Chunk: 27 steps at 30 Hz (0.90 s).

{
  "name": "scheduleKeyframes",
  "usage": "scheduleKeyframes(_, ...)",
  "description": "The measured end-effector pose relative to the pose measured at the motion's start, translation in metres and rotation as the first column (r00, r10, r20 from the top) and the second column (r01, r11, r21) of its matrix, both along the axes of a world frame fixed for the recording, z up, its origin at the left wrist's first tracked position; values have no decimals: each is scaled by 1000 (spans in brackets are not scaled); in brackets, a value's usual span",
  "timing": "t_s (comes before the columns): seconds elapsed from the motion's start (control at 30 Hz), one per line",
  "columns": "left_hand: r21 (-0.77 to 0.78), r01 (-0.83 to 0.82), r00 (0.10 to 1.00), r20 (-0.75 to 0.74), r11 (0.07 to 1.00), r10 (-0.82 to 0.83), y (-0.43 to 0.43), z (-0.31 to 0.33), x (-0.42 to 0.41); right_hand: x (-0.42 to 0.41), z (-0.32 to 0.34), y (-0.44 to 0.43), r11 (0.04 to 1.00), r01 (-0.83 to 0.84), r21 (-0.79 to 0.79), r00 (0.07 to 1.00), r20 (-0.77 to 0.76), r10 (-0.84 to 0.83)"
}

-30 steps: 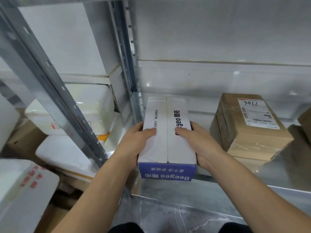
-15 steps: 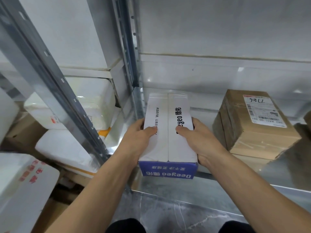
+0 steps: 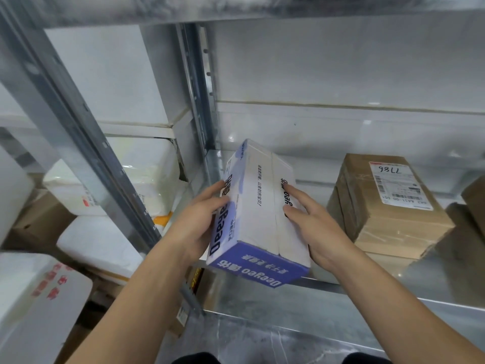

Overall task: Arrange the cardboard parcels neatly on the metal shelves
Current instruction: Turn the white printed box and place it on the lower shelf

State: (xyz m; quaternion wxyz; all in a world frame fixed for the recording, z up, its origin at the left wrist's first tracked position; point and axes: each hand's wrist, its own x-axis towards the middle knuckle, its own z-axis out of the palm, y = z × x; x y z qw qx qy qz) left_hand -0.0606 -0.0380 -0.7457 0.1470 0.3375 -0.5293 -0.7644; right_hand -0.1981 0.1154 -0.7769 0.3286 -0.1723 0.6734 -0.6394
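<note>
Head: tilted box (image 3: 262,219), parcel (image 3: 388,206) on shelf (image 3: 446,279)

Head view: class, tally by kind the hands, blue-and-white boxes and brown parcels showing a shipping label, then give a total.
Hands: 2, the left hand and right hand
Blue-and-white box: 1
Labelled brown parcel: 1
Total: 4

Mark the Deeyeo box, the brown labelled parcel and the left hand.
Deeyeo box (image 3: 262,222), head view, white top face.
brown labelled parcel (image 3: 393,223), head view, bare cardboard top.
left hand (image 3: 195,227), head view, back of hand.
</note>
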Motion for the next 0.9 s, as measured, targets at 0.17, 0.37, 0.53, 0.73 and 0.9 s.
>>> scheduleKeyframes(0.17, -29, 14, 999, 39, 999, -13, 2, 4, -2, -2, 9, 1, 994, 7, 108, 997, -72, 1)
scheduleKeyframes(0.37, -192, 56, 998, 43, 980, -49, 6, 12, -13, 1, 16, -2, 990, -132, 39, 985, 114, 127)
scheduleKeyframes(0.53, -216, 90, 994, 83, 972, -73, 6, 13, -19, 5, 19, -10, 990, -140, 12, 984, 113, 137)
scheduleKeyframes(0.73, -206, 128, 989, 93, 970, -111, 6, 5, -19, 1, 24, -13, 991, -101, 84, 993, 76, 95)
scheduleKeyframes(0.9, -239, 138, 989, 81, 961, -122, 7, 5, -21, -1, 25, -15, 989, -104, 102, 993, 59, 98)
